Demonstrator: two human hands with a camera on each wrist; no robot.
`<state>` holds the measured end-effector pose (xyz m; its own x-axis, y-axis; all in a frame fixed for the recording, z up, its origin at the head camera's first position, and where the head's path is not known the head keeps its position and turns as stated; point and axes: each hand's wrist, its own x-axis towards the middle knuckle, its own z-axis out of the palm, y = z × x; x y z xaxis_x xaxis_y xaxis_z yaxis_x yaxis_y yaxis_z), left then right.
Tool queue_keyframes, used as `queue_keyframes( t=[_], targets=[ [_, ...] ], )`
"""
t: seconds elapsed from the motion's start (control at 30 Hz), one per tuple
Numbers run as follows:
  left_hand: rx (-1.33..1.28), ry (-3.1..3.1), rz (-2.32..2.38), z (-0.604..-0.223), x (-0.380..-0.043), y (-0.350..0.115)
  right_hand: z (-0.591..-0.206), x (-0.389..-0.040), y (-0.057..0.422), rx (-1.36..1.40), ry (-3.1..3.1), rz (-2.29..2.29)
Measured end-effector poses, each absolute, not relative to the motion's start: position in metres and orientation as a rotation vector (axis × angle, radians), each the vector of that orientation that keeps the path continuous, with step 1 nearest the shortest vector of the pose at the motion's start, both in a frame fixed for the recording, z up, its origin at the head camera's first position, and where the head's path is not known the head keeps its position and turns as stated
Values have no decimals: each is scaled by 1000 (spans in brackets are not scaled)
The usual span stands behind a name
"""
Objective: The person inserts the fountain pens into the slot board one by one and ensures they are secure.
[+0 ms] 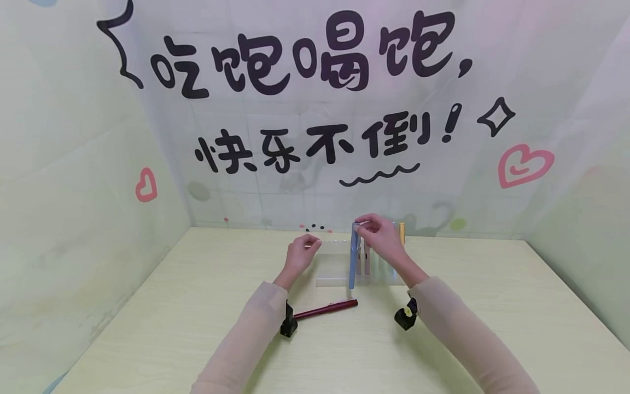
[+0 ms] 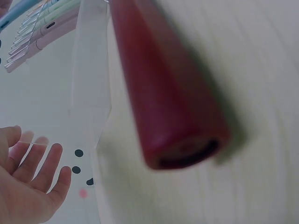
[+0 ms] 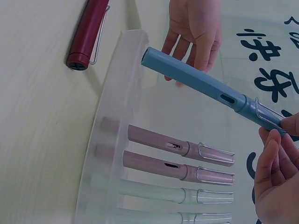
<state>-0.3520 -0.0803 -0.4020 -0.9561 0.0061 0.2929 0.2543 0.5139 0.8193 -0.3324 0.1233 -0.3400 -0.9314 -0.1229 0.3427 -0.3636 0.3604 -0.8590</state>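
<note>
My right hand (image 1: pixel 383 239) pinches a blue fountain pen (image 1: pixel 353 262) by its clipped cap end, with the barrel hanging down in front of the clear pen stand (image 1: pixel 331 282). In the right wrist view the blue pen (image 3: pixel 187 77) slants across the stand's vacant left part. At the stand's upper left edge, my left hand (image 1: pixel 300 254) holds the transparent panel between thumb and fingers. Two pink pens (image 3: pixel 156 140) stand side by side in the rack, with pale green pens (image 3: pixel 154 192) beyond them.
A dark red pen (image 1: pixel 327 310) lies on the table in front of the stand, near the left wrist camera (image 1: pixel 289 327). A yellow pen (image 1: pixel 402 232) stands at the rack's right end. Behind rises a printed backdrop (image 1: pixel 315 202).
</note>
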Motion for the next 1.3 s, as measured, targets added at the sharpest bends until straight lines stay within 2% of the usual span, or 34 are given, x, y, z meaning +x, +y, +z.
queue_keyframes(
  t=[0.57,1.3],
  targets=[
    [-220,-2506,-1406,-405,-355,-82,-340,-347,118,406,-2309,1491],
    [-209,-2514,-1411,-405,-357,-82,-357,-354,113,430,-2282,1394]
  ],
)
